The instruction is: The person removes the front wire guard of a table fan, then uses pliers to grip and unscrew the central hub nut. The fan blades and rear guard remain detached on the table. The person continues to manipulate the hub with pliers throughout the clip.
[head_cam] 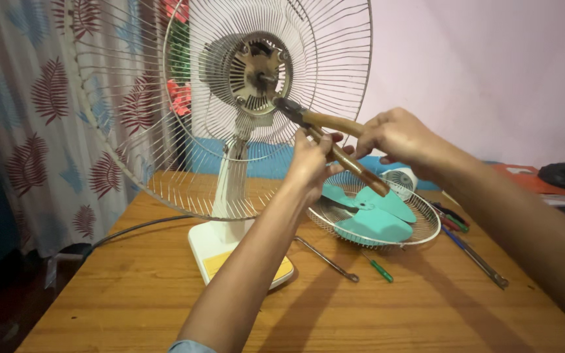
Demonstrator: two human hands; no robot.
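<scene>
A white table fan (230, 183) stands on the wooden table (132, 294) with its rear wire guard (132, 98) on and the motor hub (256, 68) bare. Pliers (325, 134) with brown handles have their jaws at the lower right of the hub. My left hand (312, 163) grips the lower handle. My right hand (397, 134) grips the upper handle. The front guard (426, 225) lies flat on the table behind my hands, with the teal fan blade (374, 219) resting in it.
A green-handled screwdriver (379, 268), a metal wrench (327, 259) and a long metal tool (475, 258) lie on the table. A patterned curtain (34, 117) hangs at the left. A pink wall (492, 65) is behind. A cable (138, 227) runs off the left edge.
</scene>
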